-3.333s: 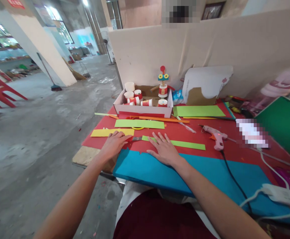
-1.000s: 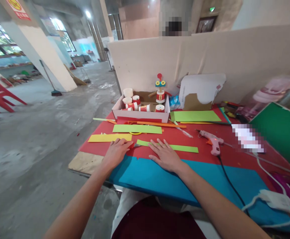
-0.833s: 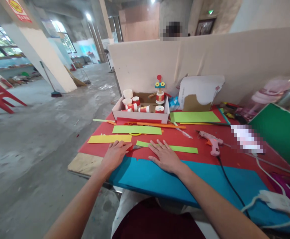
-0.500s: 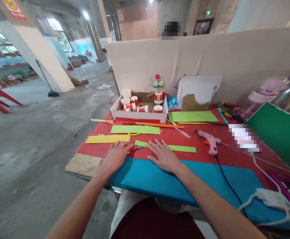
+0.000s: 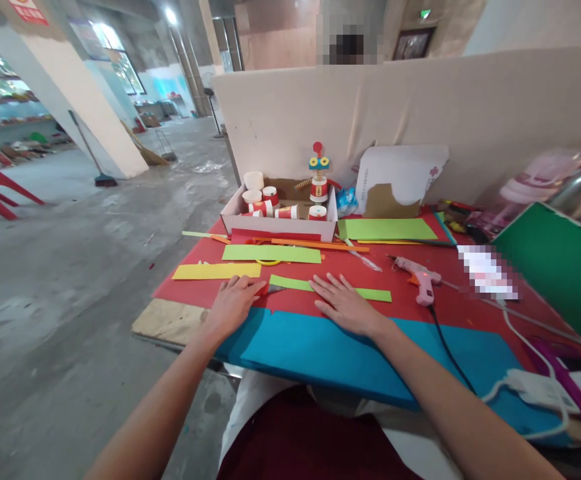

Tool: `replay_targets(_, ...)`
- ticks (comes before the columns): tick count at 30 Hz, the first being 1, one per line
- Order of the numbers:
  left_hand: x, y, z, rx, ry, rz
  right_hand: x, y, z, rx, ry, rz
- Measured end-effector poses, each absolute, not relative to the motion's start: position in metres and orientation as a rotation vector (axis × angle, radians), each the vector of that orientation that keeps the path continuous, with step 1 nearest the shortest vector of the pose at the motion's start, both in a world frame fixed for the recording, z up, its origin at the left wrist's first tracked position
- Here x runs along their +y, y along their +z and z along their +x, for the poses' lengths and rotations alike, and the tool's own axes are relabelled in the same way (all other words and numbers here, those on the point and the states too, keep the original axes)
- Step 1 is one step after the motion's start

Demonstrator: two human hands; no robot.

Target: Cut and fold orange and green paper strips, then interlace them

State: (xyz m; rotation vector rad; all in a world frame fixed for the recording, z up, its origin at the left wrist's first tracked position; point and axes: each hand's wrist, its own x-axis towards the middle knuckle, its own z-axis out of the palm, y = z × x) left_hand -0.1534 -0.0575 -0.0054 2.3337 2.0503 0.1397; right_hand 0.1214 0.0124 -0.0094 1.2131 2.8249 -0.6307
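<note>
The left hand (image 5: 234, 303) rests at the near left of the red sheet (image 5: 295, 305), its fingers close together over the red end of a tool with a grey blade (image 5: 276, 289); how firmly they grip it cannot be told. The blade points right, to the left end of the narrow green strip (image 5: 378, 295). The right hand (image 5: 345, 303) lies flat across this strip, palm down, its fingers spread and pinching nothing.

Nearer the body, a blue sheet (image 5: 290, 340) covers the tabletop (image 5: 168, 323) edge. Beyond the left hand lie a yellow strip (image 5: 215, 272) and a wider green strip (image 5: 270, 253), with an orange strip (image 5: 320, 245) farther back. At the far side, an open box (image 5: 280, 227) holds paper cups (image 5: 287, 212) and a cup figure (image 5: 319, 189) with yellow-ringed eyes. Green paper (image 5: 388, 229) lies right of the box. A pink glue gun (image 5: 424, 280) lies well right of the right hand, before a green board (image 5: 560, 267).
</note>
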Motion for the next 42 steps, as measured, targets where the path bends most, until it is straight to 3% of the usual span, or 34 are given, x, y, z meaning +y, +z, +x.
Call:
replay_targets(8,-0.057,-0.011,-0.144,2.054,0.195,2.357,0.011,-0.021,0.123,2.875,-0.480,1.214)
replay_targets(42,-0.060,-0.010,-0.126,2.054,0.187,2.347,0.011,-0.025,0.123,2.896,-0.482,1.235)
